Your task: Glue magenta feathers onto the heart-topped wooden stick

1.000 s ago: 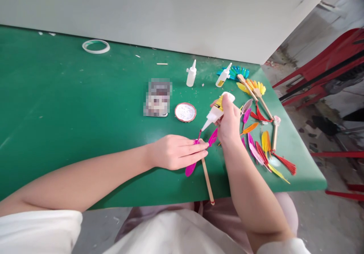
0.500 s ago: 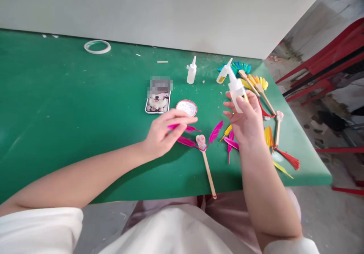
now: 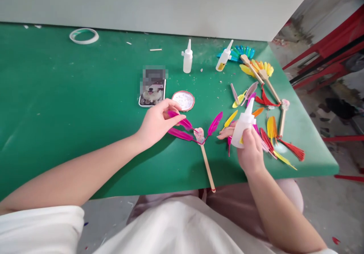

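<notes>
A wooden stick point(image 3: 207, 168) lies on the green table point(image 3: 71, 94), its heart-shaped top point(image 3: 199, 134) carrying magenta feathers. My left hand point(image 3: 157, 123) pinches one magenta feather point(image 3: 179, 120) and holds it against that top. A second magenta feather point(image 3: 179, 134) lies below it, a third point(image 3: 214, 123) points up to the right. My right hand point(image 3: 250, 149) grips a white glue bottle point(image 3: 243, 127) upright, nozzle up, just right of the stick.
Loose coloured feathers point(image 3: 271, 132) and finished feather sticks point(image 3: 263, 77) lie at the right. Two more glue bottles point(image 3: 187, 57) point(image 3: 223, 57), a round lid point(image 3: 184, 100), a phone point(image 3: 152, 91) and a tape ring point(image 3: 83, 36) sit farther back. The table's edge runs along the right.
My right hand turned the glue bottle from nozzle-down at the stick to upright and lowered it to the right. My left hand lifted off the stick, picked up a magenta feather and brought it to the top.
</notes>
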Tool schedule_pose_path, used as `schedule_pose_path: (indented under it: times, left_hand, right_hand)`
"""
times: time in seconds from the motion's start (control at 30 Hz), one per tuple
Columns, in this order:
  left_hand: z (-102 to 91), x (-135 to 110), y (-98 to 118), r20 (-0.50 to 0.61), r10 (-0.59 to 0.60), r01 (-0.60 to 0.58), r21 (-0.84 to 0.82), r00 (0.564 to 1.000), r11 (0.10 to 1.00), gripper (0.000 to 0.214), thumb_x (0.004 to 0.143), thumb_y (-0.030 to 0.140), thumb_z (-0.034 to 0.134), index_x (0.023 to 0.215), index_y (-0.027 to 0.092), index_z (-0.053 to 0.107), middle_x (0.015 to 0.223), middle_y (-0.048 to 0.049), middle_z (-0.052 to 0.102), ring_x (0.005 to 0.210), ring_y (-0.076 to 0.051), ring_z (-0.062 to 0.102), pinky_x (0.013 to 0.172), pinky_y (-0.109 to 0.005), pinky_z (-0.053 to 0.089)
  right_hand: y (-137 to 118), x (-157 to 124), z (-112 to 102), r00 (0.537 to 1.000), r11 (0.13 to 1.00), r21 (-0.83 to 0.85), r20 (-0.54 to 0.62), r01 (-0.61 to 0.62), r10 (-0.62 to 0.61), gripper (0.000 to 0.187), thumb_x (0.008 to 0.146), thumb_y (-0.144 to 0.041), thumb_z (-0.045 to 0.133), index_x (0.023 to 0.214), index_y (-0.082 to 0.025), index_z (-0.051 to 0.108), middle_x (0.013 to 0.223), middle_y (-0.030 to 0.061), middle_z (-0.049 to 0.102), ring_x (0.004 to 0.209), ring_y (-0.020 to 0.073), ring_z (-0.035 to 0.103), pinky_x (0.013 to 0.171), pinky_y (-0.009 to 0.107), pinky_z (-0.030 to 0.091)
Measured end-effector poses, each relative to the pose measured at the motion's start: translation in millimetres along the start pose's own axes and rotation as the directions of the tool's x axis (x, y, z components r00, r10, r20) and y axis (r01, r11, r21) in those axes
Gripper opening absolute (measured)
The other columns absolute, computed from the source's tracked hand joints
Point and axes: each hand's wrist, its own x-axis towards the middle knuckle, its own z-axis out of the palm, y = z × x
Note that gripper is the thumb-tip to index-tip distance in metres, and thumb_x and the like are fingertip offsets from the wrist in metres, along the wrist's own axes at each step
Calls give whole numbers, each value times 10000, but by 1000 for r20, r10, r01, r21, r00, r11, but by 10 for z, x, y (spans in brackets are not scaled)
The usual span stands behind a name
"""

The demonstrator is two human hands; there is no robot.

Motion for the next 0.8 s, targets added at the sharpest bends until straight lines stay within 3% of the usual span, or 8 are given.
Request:
schedule_pose_path:
  times: [0.13,0.3,0.47,0.8]
  left_hand:
    - [19,-30,26,54,-3,-7,180,999,984,275,703,332,672,909,182,569,723,8,639,651,-132,603,644,-265,476]
    - [9,-56,47,88,-33,8,263,996,965,269,722,352,643,922,185,577,710,4,650,637,-140,597,627,-267,443]
    - [4,-51,42,108,-59,28,269,992,963,249,725,336,640,918,193,573,701,18,651,611,-125,594,626,-249,435]
    - [17,-50,-7,97,-48,15,309,994,951,276,722,362,638,932,192,583,727,7,652,615,-135,587,627,-267,424]
  right_hand:
    - [45,-123,42,988,969,-208,100,133,-114,315,866,-458,357,983,-226,534,905,71,652,959,252,558,853,438,404]
    - [58,-161,53,961,884,-395,216,248,-173,363,872,-458,334,1024,-225,567,987,95,590,924,251,554,777,422,444]
    - [34,-153,53,941,855,-441,308,272,-141,394,882,-458,306,1040,-220,577,983,98,578,936,248,551,802,424,446]
    - [-15,-133,91,894,812,-442,400,382,-202,364,870,-430,343,1055,-179,531,1053,120,571,979,261,538,814,417,444]
